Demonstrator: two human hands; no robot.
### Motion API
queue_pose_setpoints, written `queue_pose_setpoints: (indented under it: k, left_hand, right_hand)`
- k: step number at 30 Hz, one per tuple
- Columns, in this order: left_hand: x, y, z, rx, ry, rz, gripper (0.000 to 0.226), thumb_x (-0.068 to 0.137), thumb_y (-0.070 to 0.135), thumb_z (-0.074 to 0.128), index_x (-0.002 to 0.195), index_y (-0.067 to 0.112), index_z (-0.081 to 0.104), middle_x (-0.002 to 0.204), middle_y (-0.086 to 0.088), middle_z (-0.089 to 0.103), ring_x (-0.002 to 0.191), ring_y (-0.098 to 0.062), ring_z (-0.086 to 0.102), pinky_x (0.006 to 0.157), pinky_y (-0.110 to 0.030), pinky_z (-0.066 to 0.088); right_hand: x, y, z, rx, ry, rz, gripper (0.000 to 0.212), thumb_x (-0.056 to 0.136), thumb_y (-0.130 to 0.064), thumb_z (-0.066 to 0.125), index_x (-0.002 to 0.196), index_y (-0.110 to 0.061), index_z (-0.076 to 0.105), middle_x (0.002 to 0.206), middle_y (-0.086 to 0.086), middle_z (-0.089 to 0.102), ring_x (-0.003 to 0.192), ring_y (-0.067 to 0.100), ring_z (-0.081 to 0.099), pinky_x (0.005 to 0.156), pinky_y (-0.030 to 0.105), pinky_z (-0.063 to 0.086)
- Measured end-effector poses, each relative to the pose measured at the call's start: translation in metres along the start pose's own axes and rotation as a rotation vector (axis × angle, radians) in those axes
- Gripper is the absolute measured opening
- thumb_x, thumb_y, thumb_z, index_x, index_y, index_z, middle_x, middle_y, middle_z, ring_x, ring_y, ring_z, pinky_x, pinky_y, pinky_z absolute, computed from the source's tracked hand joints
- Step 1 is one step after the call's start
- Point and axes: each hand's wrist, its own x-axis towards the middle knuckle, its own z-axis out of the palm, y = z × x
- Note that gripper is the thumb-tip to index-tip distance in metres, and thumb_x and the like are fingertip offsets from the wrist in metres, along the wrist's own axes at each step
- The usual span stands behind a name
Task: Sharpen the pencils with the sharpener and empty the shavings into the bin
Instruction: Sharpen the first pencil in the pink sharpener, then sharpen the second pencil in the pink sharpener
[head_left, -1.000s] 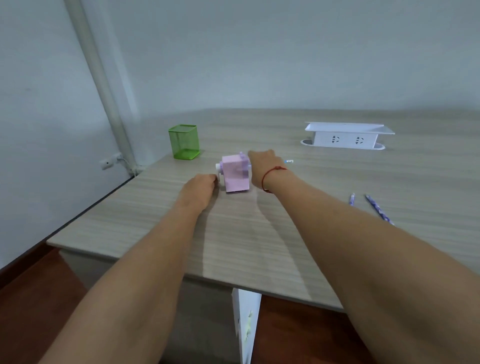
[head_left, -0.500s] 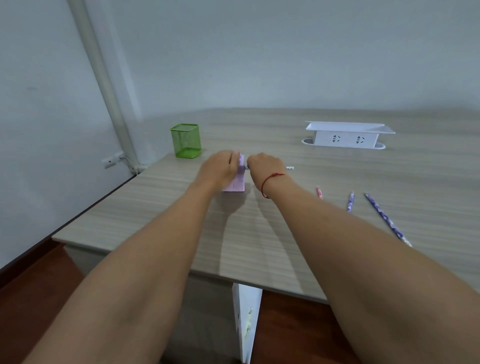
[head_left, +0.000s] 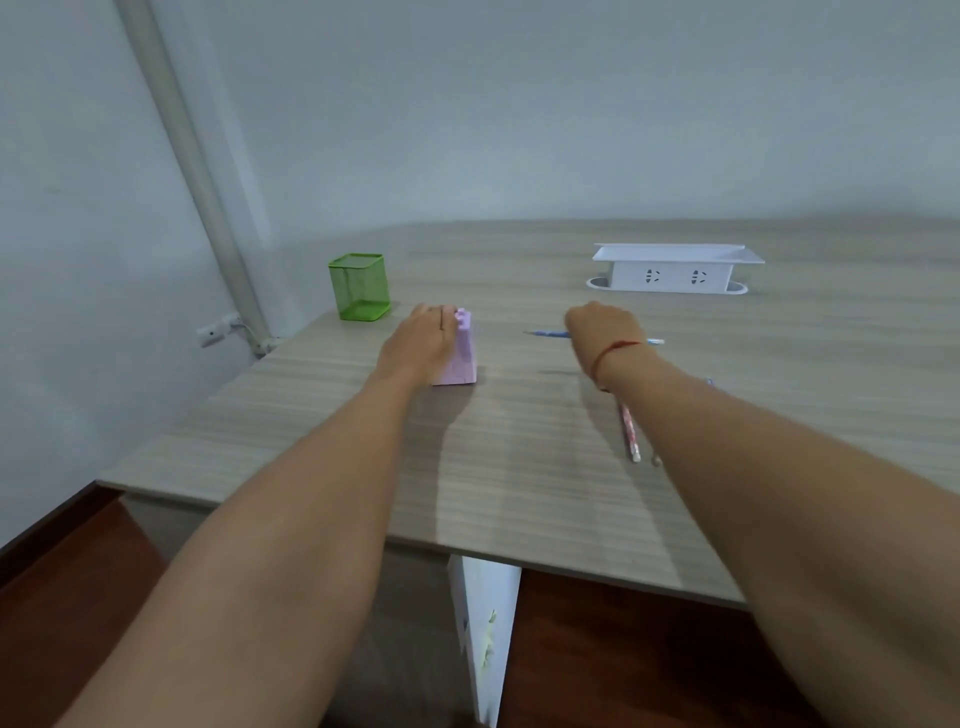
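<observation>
Pencil (head_left: 545, 334) pinched mid-shaft in the right hand (head_left: 602, 332), light, stiff, tip fragile. Left hand (head_left: 423, 340) clamps the pink sharpener (head_left: 462, 358), probably light plastic, could skid.

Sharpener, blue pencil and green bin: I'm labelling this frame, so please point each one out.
Sharpener (head_left: 464, 364): head view, on its pink side face.
Blue pencil (head_left: 548, 334): head view, on the shaft left of the right hand.
Green bin (head_left: 359, 287): head view, on its mesh front wall.
</observation>
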Motion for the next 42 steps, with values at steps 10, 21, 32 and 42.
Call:
queue_pose_setpoints:
  k: [10, 21, 32, 42]
  left_hand:
    - [-0.007, 0.006, 0.004, -0.012, 0.062, -0.011, 0.036, 0.099, 0.029, 0.027, 0.098, 0.015, 0.06, 0.107, -0.018, 0.057, 0.104, -0.033, 0.053, 0.084, -0.039, 0.041]
    - [-0.036, 0.023, 0.002, 0.011, 0.069, 0.064, 0.037, 0.1, 0.027, 0.027, 0.094, 0.013, 0.06, 0.107, -0.016, 0.058, 0.101, -0.032, 0.053, 0.08, -0.035, 0.039]
    - [-0.046, 0.026, -0.001, 0.035, 0.071, 0.067, 0.038, 0.1, 0.031, 0.024, 0.09, 0.014, 0.057, 0.104, -0.016, 0.057, 0.099, -0.034, 0.053, 0.081, -0.039, 0.042]
    - [-0.047, 0.027, 0.001, 0.032, 0.083, 0.058, 0.037, 0.1, 0.03, 0.026, 0.091, 0.014, 0.058, 0.103, -0.017, 0.057, 0.096, -0.033, 0.054, 0.079, -0.038, 0.042]
  right_hand:
    - [0.001, 0.014, -0.005, 0.159, 0.037, 0.091, 0.023, 0.092, -0.006, 0.058, 0.114, -0.005, 0.062, 0.116, 0.015, 0.062, 0.101, 0.033, 0.065, 0.08, 0.037, 0.052]
    - [-0.031, -0.015, 0.006, 0.417, -0.175, 0.194, 0.01, 0.082, -0.01, 0.062, 0.088, -0.004, 0.058, 0.115, 0.016, 0.065, 0.097, 0.032, 0.064, 0.07, 0.027, 0.042]
    - [-0.049, 0.017, 0.003, 0.254, -0.129, 0.362, 0.021, 0.085, -0.01, 0.055, 0.103, -0.012, 0.065, 0.11, 0.008, 0.069, 0.098, 0.029, 0.066, 0.075, 0.027, 0.047]
    - [-0.046, 0.013, 0.006, 0.489, -0.141, 0.392, 0.029, 0.098, -0.018, 0.044, 0.117, -0.004, 0.06, 0.121, 0.012, 0.063, 0.111, 0.031, 0.061, 0.086, 0.035, 0.047]
